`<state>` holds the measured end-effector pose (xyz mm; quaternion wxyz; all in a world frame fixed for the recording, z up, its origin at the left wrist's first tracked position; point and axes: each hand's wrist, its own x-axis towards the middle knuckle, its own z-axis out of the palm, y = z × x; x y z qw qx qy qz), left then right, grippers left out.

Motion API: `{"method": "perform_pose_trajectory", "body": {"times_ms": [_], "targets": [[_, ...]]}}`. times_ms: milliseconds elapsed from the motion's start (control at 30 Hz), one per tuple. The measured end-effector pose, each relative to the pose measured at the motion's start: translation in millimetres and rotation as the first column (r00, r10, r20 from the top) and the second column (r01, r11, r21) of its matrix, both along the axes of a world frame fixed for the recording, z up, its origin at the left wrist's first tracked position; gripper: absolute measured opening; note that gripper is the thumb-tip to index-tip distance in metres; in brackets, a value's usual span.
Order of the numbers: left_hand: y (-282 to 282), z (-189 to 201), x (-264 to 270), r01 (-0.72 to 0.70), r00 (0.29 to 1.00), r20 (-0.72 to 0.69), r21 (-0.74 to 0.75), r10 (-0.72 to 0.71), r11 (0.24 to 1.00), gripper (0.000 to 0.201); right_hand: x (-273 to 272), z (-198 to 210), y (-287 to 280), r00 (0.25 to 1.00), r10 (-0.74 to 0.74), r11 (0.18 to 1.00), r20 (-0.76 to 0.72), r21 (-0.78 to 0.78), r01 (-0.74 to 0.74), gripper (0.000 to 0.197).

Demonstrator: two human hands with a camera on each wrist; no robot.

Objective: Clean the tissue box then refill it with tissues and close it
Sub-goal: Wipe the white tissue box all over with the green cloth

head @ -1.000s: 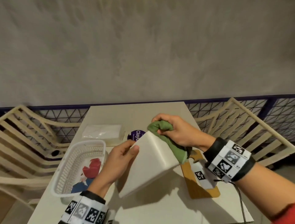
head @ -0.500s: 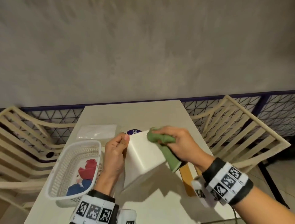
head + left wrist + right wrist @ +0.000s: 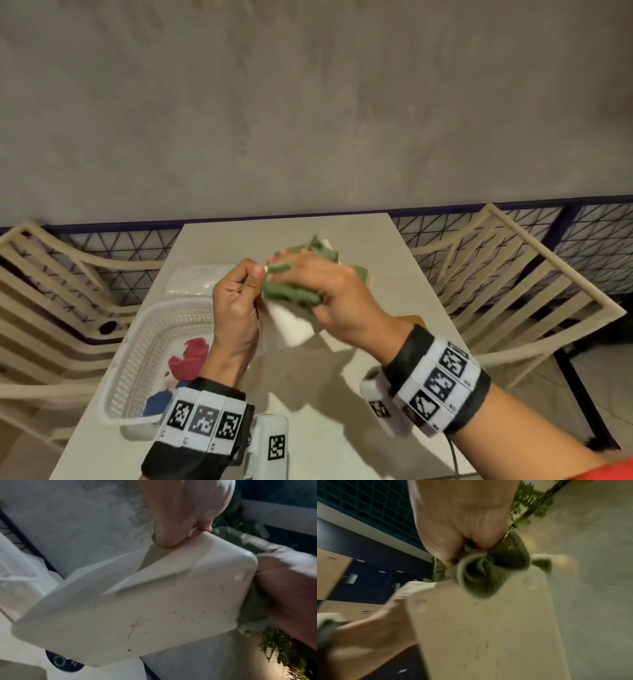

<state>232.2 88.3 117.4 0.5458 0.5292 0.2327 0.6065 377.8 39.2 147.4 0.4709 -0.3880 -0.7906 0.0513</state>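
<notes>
White plastic tissue box [image 3: 291, 325], held tilted above worktop [image 3: 308, 394]: left hand [image 3: 236, 308] pinching its upper corner, right hand [image 3: 329, 301] clenching green cloth [image 3: 291, 294] against its end. Probably light, rigid, smooth; gripping edges seems safest.

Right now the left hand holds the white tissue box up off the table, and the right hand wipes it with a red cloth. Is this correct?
One detail is wrong: the cloth is green, not red, as the head view shows. The rest stands: the left hand holds the white tissue box off the table, and the right hand wipes it.
</notes>
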Motion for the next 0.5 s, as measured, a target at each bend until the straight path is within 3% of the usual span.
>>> {"method": "perform_pose_trajectory", "body": {"times_ms": [67, 167, 233, 300, 367, 433, 500], "targets": [[1.5, 1.4, -4.7, 0.000, 1.000, 0.005, -0.007, 0.000, 1.000, 0.035, 11.1, -9.2, -7.9, 0.993, 0.094, 0.996, 0.076, -0.010, -0.093, 0.020], [-1.0, -0.4, -3.1, -0.020, 0.999, -0.045, 0.004, 0.021, 1.000, 0.031, 35.9, -8.4, 10.8, 0.993, -0.120, 0.991, -0.014, -0.063, 0.119, 0.030], [-0.4, 0.0, 0.3, -0.031, 0.999, -0.017, -0.007, 0.031, 0.999, 0.031, 20.4, 1.2, 17.0, 0.979, -0.202, 0.979, -0.016, -0.005, 0.201, 0.028], [6.1, 1.5, -3.6, -0.053, 0.997, 0.049, -0.041, 0.055, 0.998, 0.033, -1.1, -2.8, 7.4, 0.998, -0.010, 0.998, 0.067, 0.064, 0.006, 0.026], [11.3, 3.6, -12.5, -0.075, 0.992, 0.098, -0.051, 0.079, 0.996, 0.034, 8.5, -12.3, -7.1, 0.971, 0.148, 0.985, 0.187, 0.058, -0.161, 0.033], [11.7, 4.7, -16.5, -0.074, 0.992, 0.099, -0.034, 0.077, 0.997, 0.034, 37.8, -12.4, 0.8, 0.989, 0.082, 0.997, 0.125, -0.016, -0.081, 0.038], [7.3, 4.1, -11.7, -0.083, 0.995, 0.056, -0.020, 0.084, 0.996, 0.036, 46.1, -2.0, 15.7, 0.994, -0.100, 0.994, 0.035, -0.040, 0.101, 0.036]]}}
